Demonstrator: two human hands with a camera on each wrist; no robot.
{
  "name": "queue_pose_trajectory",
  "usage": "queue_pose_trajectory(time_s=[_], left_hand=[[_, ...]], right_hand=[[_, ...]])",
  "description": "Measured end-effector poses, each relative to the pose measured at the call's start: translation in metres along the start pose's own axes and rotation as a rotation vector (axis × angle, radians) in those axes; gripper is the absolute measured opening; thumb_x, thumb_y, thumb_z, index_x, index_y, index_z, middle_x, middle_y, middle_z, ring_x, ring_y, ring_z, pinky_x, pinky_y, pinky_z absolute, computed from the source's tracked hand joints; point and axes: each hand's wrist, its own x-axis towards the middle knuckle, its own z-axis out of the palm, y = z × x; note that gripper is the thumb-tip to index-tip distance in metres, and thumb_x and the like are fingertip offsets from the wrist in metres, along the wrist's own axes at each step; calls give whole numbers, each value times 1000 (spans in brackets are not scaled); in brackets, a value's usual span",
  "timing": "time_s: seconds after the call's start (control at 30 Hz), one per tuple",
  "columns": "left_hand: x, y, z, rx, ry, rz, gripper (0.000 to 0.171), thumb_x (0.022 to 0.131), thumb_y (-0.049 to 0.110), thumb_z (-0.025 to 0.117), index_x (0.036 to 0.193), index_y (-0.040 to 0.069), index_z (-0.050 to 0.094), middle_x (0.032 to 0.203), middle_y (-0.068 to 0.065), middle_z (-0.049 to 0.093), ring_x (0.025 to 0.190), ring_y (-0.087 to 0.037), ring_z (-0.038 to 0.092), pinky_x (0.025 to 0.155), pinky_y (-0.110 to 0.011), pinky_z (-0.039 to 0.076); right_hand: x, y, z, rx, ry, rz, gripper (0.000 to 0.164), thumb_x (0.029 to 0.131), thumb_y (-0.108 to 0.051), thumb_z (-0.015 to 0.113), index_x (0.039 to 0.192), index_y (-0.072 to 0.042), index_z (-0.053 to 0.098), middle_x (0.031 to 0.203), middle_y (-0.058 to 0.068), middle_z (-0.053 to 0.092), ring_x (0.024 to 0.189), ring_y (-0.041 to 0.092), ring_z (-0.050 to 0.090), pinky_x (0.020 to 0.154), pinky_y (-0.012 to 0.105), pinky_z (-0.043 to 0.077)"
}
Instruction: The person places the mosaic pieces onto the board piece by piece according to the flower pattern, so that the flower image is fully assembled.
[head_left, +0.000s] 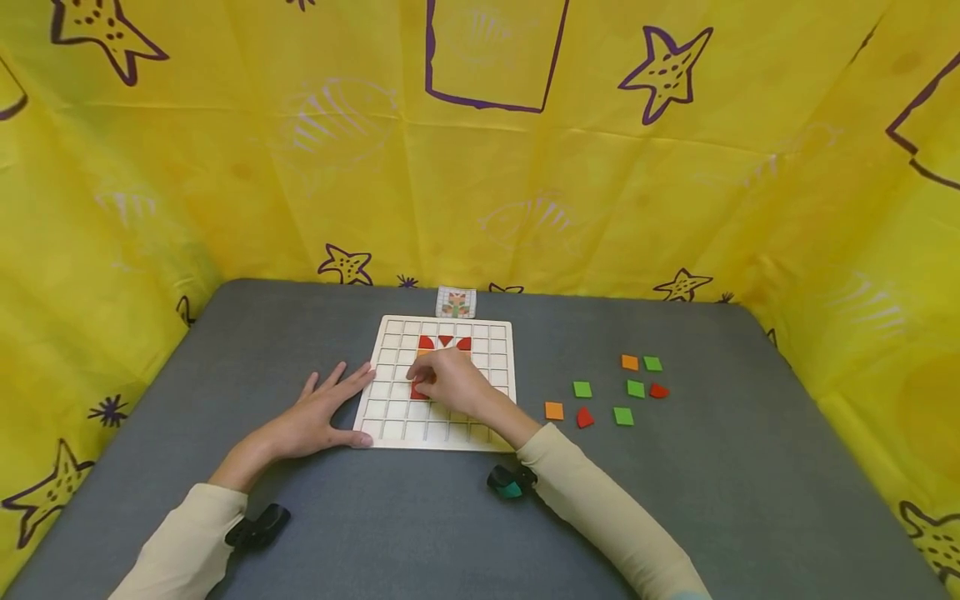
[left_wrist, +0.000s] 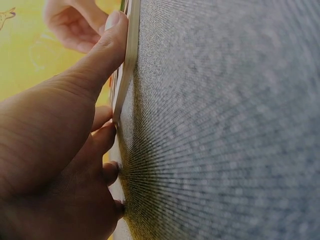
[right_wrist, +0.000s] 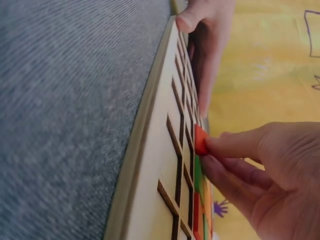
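Note:
A pale wooden grid board lies on the grey table, its left edge touched by the spread, straight fingers of my left hand. The left thumb presses on the near-left corner. Over the middle of the board, my right hand pinches a red tile between thumb and fingers, against the grid. Beside that tile in the right wrist view sits a green tile. Other red tiles lie in cells farther up the board. My right hand hides part of the pattern.
A small pattern card stands behind the board. To the right lie several loose tiles: orange, green and red. Yellow cloth with sea drawings surrounds the table's back and sides.

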Motion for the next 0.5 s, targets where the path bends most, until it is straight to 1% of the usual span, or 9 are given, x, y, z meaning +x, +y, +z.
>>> queue_pose_trajectory(time_s=[0.2,0.37,0.5], left_hand=[[-1,1,-1,-2,11,4,103,75,51,79,155,10,28,162,-15,19,146,-50,1,110,-68,-8],[-2,0,0,-1,11,12,103,75,52,78,155,10,29,161,-15,20,145,-50,3,110,-68,-8],[-1,1,0,-6,17,17,102,75,51,79,154,9,30,161,-16,21,145,-51,3,110,-68,-8]], right_hand=[[1,-4,-1,-24,-22,-3,11,87,-4,73,97,-8,76,86,-1,73,79,5,63,73,14,49],[-3,-5,-1,-41,-55,-3,15,86,-2,73,100,-8,76,88,-3,73,80,3,63,74,14,49],[-3,-5,-2,-33,-59,-11,17,86,-1,73,102,-7,75,89,-1,73,80,4,63,75,14,49]])
